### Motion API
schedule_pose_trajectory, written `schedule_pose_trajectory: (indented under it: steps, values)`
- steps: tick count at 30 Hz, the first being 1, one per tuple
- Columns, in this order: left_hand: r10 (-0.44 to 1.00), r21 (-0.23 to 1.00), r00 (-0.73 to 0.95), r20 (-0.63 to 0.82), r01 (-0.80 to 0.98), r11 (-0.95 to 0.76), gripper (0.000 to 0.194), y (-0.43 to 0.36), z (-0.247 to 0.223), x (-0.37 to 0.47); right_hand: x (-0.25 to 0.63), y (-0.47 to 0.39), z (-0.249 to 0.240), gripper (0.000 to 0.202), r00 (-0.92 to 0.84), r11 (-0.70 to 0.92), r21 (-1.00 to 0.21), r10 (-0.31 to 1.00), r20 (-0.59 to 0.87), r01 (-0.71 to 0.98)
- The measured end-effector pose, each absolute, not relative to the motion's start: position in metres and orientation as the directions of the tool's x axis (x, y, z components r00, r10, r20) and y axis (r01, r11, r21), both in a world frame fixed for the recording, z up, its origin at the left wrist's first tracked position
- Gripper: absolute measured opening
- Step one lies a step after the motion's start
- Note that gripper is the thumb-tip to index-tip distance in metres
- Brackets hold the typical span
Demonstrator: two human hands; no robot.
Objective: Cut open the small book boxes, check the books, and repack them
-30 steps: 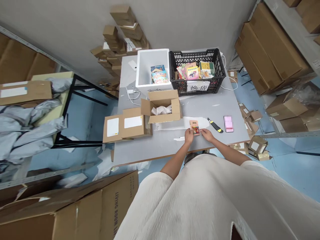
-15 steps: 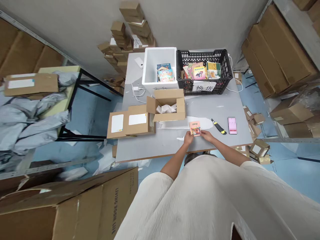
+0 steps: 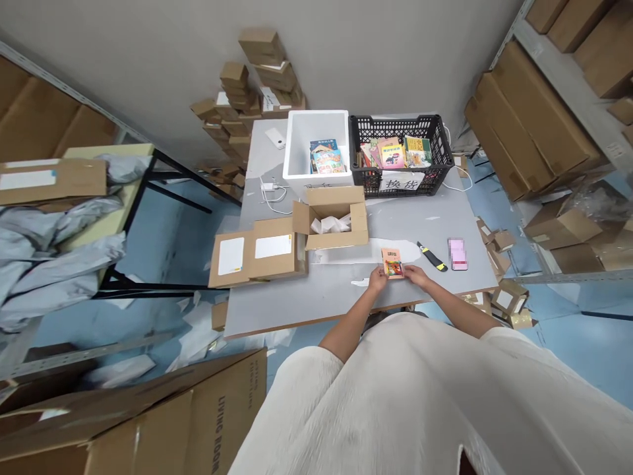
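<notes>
A small pink booklet with a colourful picture (image 3: 392, 264) is held between both hands above the front part of the grey table (image 3: 326, 297). My left hand (image 3: 378, 278) grips its left edge, and my right hand (image 3: 415, 275) pinches the lower right edge. To the right of the hands lie a black and yellow utility knife (image 3: 433, 256) and a phone with a pink screen (image 3: 457, 254). Left of the booklet, an open cardboard box (image 3: 337, 238) has white paper inside.
Behind stand a white foam bin (image 3: 318, 177) and a black crate (image 3: 366, 173), both holding books. Two closed cartons (image 3: 273, 264) sit at the table's left. Stacked boxes (image 3: 262, 47), shelves and a large carton (image 3: 222, 409) surround the table.
The view has shifted, so the table sits slightly lower in the picture. Both hands still hold the booklet, which is now slightly further right in view.
</notes>
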State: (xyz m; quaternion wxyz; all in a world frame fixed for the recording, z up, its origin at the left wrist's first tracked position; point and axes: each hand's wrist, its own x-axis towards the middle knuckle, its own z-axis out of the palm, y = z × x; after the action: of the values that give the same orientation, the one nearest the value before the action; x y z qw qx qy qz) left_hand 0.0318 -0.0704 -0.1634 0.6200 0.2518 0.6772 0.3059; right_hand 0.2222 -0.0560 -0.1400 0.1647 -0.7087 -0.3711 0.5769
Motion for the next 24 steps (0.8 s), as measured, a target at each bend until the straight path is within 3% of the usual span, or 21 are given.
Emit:
schedule_pose_trajectory:
  steps: [4,8,15,24]
  values:
    - [0.779,0.779,-0.027,-0.627,-0.062,0.624,0.023,-0.062,-0.144,0.029,0.223,-0.055,-0.127,0.012,0.052,-0.672,-0.68,0.722,-0.69,0.293]
    - [0.851,0.848,0.027,-0.525,-0.076,0.525,0.027,-0.043,-0.124,0.022,0.218,-0.042,-0.108,0.022,0.062,-0.609,-0.773,0.791,-0.608,0.179]
    - [0.938,0.94,-0.053,-0.342,-0.007,0.342,0.034,0.009,-0.087,0.016,0.212,0.0,-0.069,0.051,0.14,-0.405,-0.914,0.905,-0.402,-0.007]
    - [0.949,0.96,-0.151,-0.278,-0.077,0.269,0.038,0.089,-0.048,0.025,0.212,0.097,-0.037,0.052,0.179,-0.249,-0.969,0.953,-0.244,0.003]
